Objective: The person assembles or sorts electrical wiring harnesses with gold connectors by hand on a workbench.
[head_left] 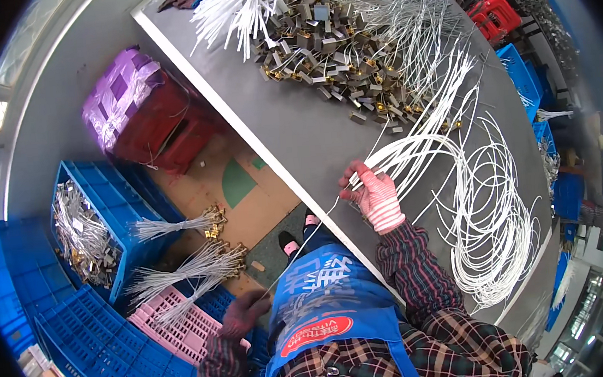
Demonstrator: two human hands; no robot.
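My right hand [374, 195], in a red-and-white striped glove, is over the near part of the grey table. Its fingers are closed on a white wire at the end of a loose bundle of long white wires [493, 244], which loops away to the right. My left hand [246, 313], in a dark red glove, is low beside my blue apron [334, 285], off the table edge. It looks slightly smeared. Its fingers are closed at a thin pale wire that runs up toward my right hand.
A heap of small metal blocks with brass-coloured parts and white wires [348, 64] covers the far table [297, 128]. At left are a blue crate [124, 231] of wired parts, wire bundles on a pink basket [167, 326], and a purple-topped red stool [147, 119].
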